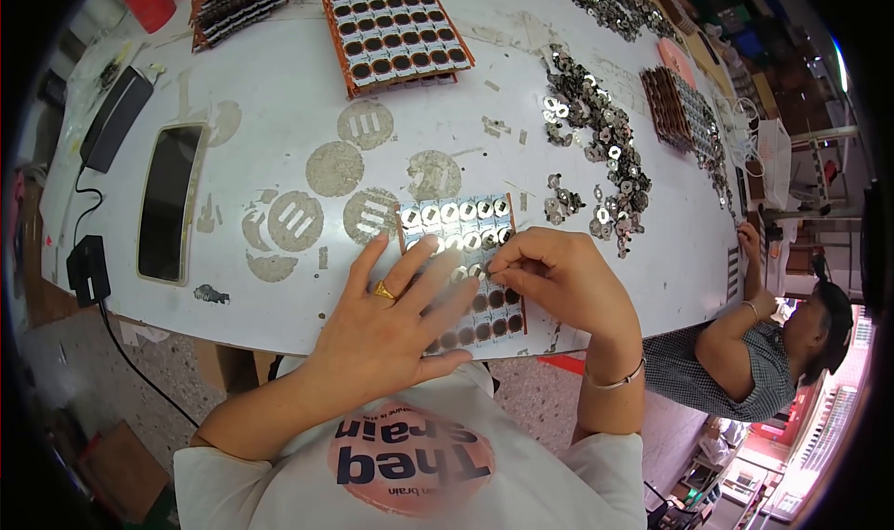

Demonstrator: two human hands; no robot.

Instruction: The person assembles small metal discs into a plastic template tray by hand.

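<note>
While my left hand (391, 320) lay open, flat on the gridded card (463, 251), my right hand (549, 274) pinched a small metal ring (484, 269) over it.

Two hands (391, 325), four grid trays (396, 32), one phone (170, 202), countless loose washers (596, 129).

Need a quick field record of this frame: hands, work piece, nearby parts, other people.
left hand: flat on the grid tray, ring on one finger
right hand: fingertips pinched over the tray's middle rows
tray: top rows hold shiny metal washers, lower cells dark
loose washers: heap right of tray
spare tray: far side of white table
co-worker's hand: at table's right edge
</note>
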